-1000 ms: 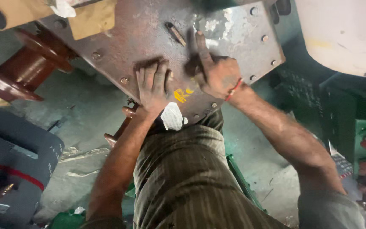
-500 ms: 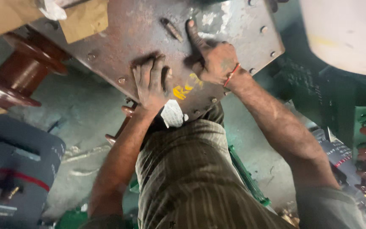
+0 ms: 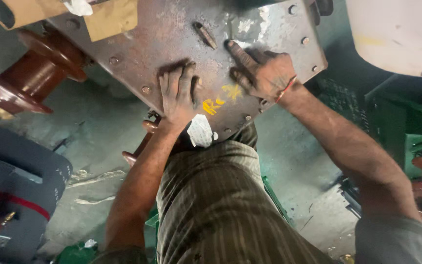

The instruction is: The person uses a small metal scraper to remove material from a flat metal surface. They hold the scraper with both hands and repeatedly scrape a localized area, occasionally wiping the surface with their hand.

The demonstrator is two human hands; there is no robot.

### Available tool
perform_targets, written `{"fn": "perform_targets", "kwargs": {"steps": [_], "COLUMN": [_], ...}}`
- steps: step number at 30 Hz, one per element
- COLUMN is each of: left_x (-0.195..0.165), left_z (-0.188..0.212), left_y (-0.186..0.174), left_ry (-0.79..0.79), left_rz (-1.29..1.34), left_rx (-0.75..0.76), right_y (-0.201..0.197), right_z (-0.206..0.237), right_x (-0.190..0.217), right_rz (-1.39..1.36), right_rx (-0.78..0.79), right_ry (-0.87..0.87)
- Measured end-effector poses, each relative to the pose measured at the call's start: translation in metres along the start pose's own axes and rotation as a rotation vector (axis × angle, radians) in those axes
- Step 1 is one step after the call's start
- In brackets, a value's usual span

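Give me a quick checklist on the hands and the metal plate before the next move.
1. Left hand flat on the rusty metal plate: ok.
2. Right hand on the plate, forefinger stretched out: ok.
3. Both hands free of tools: ok.
4. Bolts along the plate's edge tight: cannot tell.
5. Brown insulator at the left clear of both hands: ok.
6. What bears the plate from below: cannot tell.

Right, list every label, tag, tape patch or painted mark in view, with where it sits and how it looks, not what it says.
Yellow painted mark: on the rusty metal plate, between the left hand and right hand.
White paper scrap: plate's near edge, crumpled.
Tan tape patch: plate's upper left, rectangular.
Red band: across the grey unit, lower left.
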State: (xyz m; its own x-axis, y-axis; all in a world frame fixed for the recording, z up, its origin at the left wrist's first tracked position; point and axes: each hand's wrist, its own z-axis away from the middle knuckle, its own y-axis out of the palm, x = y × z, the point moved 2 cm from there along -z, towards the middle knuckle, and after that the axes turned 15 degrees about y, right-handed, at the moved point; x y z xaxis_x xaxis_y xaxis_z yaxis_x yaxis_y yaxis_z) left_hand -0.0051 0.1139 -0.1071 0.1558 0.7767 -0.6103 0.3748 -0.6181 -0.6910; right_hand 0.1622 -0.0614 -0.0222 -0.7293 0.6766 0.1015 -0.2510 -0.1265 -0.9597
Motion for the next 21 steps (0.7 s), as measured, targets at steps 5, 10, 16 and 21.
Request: {"fn": "perform_targets", "kwargs": {"steps": [5,10,16,21], "left_x": [0.0,0.0,-0.004,-0.004], "left_z": [-0.005,-0.002,-0.009,-0.018], "left_y": [0.0,0.003,-0.001,-0.011], "left_ry": [0.011,-0.012,0.007,0.0], "left_rz": [-0.013,0.009,-0.064,-0.007], "left_rx": [0.0,0.034,0.024,0.015], "right_y": [0.001,0.01,0.021,0.013], "right_z": [-0.006,-0.008,-0.013,-0.017], "right_x": [-0.003,-0.014,-0.031,-0.038], "right_rz": [-0.015,0.03,0.104,0.017], "right_rx": [-0.02,-0.001,0.159,0.092], "right_ry": [-0.001,-0.023,-0.121,-0.252]}}
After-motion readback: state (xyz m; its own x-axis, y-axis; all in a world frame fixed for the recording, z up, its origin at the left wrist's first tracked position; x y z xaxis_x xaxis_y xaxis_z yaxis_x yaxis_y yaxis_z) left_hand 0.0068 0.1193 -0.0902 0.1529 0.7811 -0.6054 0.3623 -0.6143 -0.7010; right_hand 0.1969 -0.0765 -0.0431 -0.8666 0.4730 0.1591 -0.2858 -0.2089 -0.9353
